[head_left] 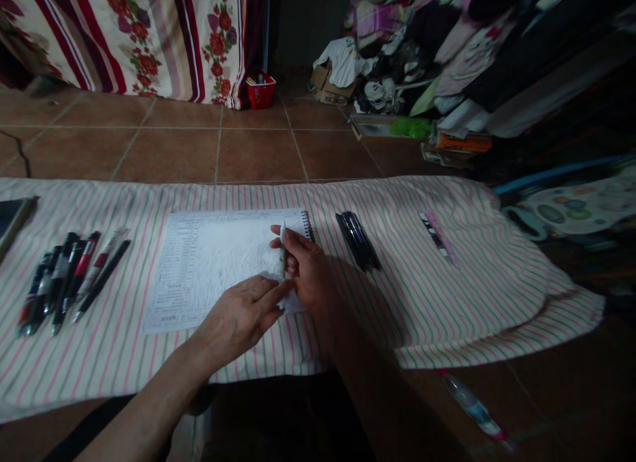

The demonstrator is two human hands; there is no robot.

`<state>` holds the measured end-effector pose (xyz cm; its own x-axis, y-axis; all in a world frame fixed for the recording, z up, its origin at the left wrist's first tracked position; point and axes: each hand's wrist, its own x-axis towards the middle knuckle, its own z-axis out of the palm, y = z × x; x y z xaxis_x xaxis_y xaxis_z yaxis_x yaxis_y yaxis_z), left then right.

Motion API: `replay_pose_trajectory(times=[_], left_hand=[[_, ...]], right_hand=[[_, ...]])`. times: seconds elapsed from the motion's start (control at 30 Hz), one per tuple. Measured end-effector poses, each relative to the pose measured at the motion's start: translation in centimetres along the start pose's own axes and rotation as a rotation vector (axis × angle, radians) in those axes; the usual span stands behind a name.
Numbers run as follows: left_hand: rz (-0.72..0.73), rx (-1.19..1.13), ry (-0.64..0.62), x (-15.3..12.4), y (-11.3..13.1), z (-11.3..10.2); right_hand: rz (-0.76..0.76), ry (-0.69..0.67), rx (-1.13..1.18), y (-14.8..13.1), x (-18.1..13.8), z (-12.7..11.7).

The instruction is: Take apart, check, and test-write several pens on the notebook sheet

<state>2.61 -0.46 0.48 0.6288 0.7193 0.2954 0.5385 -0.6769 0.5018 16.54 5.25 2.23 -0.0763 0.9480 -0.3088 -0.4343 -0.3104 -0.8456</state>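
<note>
Over the right part of a spiral-bound notebook [233,250], both of my hands meet around a slim pen [283,263] with a pale end pointing up. My right hand [308,266] grips its upper part between thumb and fingers. From the lower left, my left hand [243,316] has its fingers closed at the pen's lower end, partly hiding it. The open page carries many pen strokes and a printed table along its left side. To the right of the notebook lies a bundle of black pens [358,240].
Several black, red and clear pens [74,276] lie at the left on the striped cloth [447,303]. A black-and-white pen [434,236] and a pink one [444,240] rest at the right. A plastic bottle [474,409] is on the floor, and a red basket [260,91] stands beyond.
</note>
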Motion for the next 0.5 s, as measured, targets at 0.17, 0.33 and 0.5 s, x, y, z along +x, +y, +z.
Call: replay_pose_trajectory(times=[0.17, 0.33, 0.5], left_hand=[[-0.041, -0.030, 0.006, -0.18, -0.15, -0.13], [-0.059, -0.025, 0.047, -0.13, -0.33, -0.08], [-0.070, -0.025, 0.080, -0.18, -0.37, 0.05]], right_hand=[[-0.088, -0.041, -0.127, 0.19, -0.37, 0.32], [-0.160, -0.073, -0.269, 0.01, -0.79, 0.80], [-0.191, -0.097, -0.328, 0.06, -0.87, 0.97]])
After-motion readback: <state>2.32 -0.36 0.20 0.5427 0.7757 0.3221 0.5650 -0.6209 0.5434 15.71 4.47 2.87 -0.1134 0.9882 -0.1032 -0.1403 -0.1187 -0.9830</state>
